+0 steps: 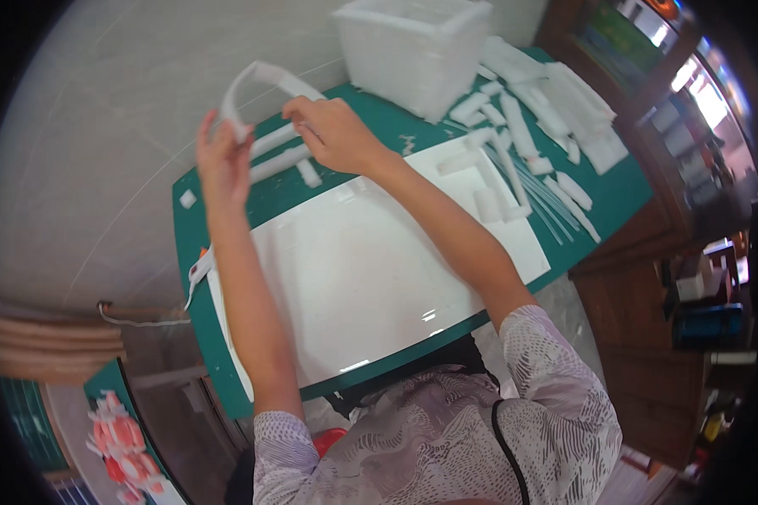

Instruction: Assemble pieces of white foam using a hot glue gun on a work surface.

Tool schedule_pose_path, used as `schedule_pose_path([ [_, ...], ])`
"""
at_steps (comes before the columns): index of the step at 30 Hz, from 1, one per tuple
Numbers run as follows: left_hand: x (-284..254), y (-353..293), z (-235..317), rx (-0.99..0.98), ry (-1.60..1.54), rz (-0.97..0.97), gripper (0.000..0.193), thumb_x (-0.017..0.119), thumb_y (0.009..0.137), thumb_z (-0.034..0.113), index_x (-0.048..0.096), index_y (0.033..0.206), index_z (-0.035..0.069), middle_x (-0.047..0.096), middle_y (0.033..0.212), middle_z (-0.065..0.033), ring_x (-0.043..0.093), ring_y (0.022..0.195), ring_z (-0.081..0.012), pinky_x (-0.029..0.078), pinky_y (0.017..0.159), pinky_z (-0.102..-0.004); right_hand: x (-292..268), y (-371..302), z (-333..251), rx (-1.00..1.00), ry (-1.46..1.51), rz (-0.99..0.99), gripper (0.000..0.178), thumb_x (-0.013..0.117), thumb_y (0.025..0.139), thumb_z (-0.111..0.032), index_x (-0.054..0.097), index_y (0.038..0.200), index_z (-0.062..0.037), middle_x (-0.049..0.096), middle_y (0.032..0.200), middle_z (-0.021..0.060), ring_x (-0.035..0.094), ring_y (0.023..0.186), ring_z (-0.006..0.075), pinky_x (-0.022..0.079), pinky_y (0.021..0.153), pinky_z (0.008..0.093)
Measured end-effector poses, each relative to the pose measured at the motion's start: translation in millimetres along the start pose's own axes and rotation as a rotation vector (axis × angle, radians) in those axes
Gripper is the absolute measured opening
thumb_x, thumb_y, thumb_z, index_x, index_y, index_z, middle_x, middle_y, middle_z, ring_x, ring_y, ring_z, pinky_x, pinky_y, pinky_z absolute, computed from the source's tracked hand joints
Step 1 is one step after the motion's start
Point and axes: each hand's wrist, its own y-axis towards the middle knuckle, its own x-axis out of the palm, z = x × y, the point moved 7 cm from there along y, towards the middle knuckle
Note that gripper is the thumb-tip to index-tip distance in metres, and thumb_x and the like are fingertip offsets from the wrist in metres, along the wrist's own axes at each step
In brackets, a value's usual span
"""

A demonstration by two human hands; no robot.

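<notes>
A white foam strip point(268, 72) is bent into an arch above the far left part of the table. My left hand point(225, 162) pinches its left end, fingers pointing up. At the other end my right hand point(338, 135) has its fingers closed on the strip. Below the hands, white foam bars point(280, 162) lie on the green tabletop, with a short foam piece point(309, 173) beside them. A glossy white board point(354, 261) lies under my forearms. On its right part rests an angular frame of foam pieces point(484, 187).
A white foam box point(408, 59) stands at the back. Foam offcuts point(556, 109) and thin translucent sticks point(543, 202) lie on the right of the green table point(619, 202). A white corded tool point(200, 268) sits at the left edge, near a small foam cube point(188, 199).
</notes>
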Motion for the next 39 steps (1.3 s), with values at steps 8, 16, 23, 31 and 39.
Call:
schedule_pose_path([
  [8, 24.4, -16.3, 5.5, -0.06, 0.016, -0.068, 0.059, 0.063, 0.096, 0.017, 0.03, 0.145, 0.011, 0.057, 0.13, -0.0179, 0.059, 0.113, -0.0273, 0.049, 0.094, -0.0396, -13.1, 7.1, 31.7, 0.303, 0.661, 0.218, 0.026, 0.06, 0.093, -0.008, 0.054, 0.118, -0.0053, 0.065, 0.101, 0.0089, 0.065, 0.1, 0.0193, 0.05, 0.085, 0.0305],
  [16, 88.3, -44.9, -20.7, 0.335, 1.102, -0.323, 0.059, 0.069, 0.088, 0.017, 0.041, 0.14, 0.011, 0.067, 0.117, -0.0112, 0.059, 0.111, -0.0241, 0.044, 0.092, -0.0353, 17.0, -11.7, 73.9, 0.635, 1.504, 0.338, 0.03, 0.055, 0.097, -0.004, 0.042, 0.125, -0.0026, 0.052, 0.118, 0.0133, 0.06, 0.11, 0.0277, 0.051, 0.094, 0.0366],
  [23, 73.1, -41.3, -22.0, 0.203, 1.166, -0.357, 0.052, 0.066, 0.089, 0.009, 0.046, 0.137, 0.013, 0.068, 0.098, -0.0138, 0.064, 0.092, -0.0289, 0.047, 0.08, -0.0349, 18.6, -12.3, 50.7, 0.619, 1.063, -0.166, 0.048, 0.064, 0.093, -0.015, 0.042, 0.134, -0.0039, 0.05, 0.122, 0.0102, 0.055, 0.116, 0.0222, 0.049, 0.098, 0.0369],
  [31, 84.5, -45.4, -20.6, 0.141, 1.209, -0.421, 0.051, 0.061, 0.09, 0.002, 0.044, 0.137, 0.013, 0.067, 0.093, -0.0148, 0.065, 0.085, -0.0341, 0.049, 0.077, -0.0357, 9.5, -10.3, 56.5, 0.555, 0.727, -0.284, 0.031, 0.065, 0.092, -0.011, 0.056, 0.121, -0.0036, 0.065, 0.106, 0.0099, 0.065, 0.101, 0.0172, 0.052, 0.09, 0.03],
  [39, 91.3, -45.5, -7.3, 0.259, 1.232, -0.34, 0.044, 0.059, 0.091, 0.002, 0.047, 0.131, 0.013, 0.067, 0.094, -0.0156, 0.065, 0.081, -0.0337, 0.05, 0.071, -0.0375, 8.9, -9.1, 55.7, 0.563, 0.769, 0.012, 0.023, 0.065, 0.093, -0.012, 0.058, 0.112, -0.0009, 0.065, 0.104, 0.0101, 0.065, 0.096, 0.0166, 0.053, 0.085, 0.03],
])
